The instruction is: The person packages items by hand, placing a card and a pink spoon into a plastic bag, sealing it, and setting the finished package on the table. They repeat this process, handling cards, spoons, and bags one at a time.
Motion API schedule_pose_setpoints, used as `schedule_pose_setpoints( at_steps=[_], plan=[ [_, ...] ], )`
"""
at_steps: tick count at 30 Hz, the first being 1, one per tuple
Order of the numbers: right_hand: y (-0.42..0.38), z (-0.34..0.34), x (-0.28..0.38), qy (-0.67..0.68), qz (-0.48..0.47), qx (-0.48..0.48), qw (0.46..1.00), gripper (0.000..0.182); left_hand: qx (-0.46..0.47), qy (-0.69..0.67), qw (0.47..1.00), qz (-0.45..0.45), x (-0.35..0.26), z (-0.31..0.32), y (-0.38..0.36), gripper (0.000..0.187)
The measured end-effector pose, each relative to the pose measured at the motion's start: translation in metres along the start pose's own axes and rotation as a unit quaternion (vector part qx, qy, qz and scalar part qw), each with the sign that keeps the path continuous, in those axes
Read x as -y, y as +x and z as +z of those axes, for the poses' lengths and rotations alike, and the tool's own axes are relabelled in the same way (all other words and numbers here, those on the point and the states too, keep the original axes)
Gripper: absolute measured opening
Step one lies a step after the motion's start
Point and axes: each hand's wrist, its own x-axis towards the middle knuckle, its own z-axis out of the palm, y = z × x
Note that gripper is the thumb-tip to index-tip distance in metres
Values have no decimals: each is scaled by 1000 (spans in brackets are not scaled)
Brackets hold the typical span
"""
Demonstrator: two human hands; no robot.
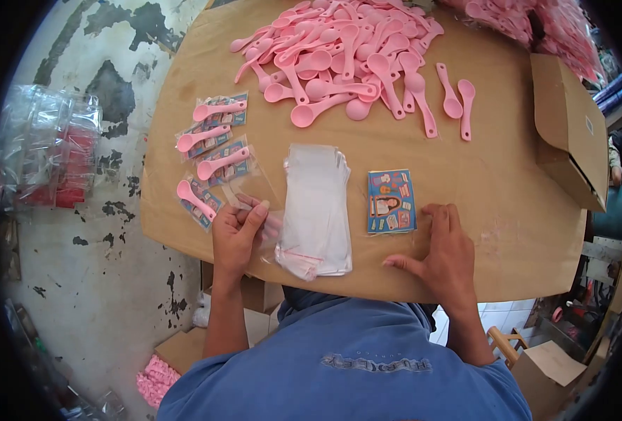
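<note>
My left hand [239, 231] is closed in a pinch on a clear plastic bag [273, 219] at the table's near left. Next to it lies a stack of clear plastic bags [316, 203]. My right hand [445, 252] rests on the table with thumb and fingers apart, holding nothing, beside a stack of blue printed cards [391, 201]. Beyond my left hand, several pink spoons lie on printed cards in clear bags, among them one spoon [223, 163] and a nearer one [196, 199].
A large heap of pink spoons [339, 49] covers the far part of the brown table [493, 182]. Two loose spoons [466, 109] lie right of it. An open cardboard box [570, 130] stands at the right edge. Plastic packs [48, 147] are at the left, off the table.
</note>
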Motion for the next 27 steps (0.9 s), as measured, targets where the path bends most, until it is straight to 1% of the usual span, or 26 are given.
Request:
schedule_pose_setpoints(
  at_steps=[2, 6, 8, 12, 15, 18, 21, 27],
  plan=[
    [3, -5, 3, 5, 7, 23, 1000, 92, -7, -6, 1000, -13, -1, 1, 1, 13],
    [6, -7, 5, 9, 9, 31, 999, 93, -24, 6, 999, -44, -2, 0, 2, 13],
    [9, -8, 8, 10, 16, 39, 999, 92, -18, -8, 999, -47, 3, -5, 4, 13],
    [10, -7, 8, -6, 7, 29, 1000, 89, -23, -36, 997, -70, -4, -2, 2, 13],
    [9, -3, 5, -13, 5, 20, 1000, 87, -5, -49, 996, -70, 0, -6, 1, 12],
    [8, 1, 6, -17, 15, 16, 1000, 85, -12, -71, 996, -56, 0, -4, 1, 11],
    [10, 2, 6, -18, 19, 8, 1000, 81, -4, -32, 997, -66, 0, -8, 3, 11],
    [6, 14, 0, -6, 18, -41, 999, 73, -34, -16, 997, -73, -1, -4, 2, 11]
  ],
)
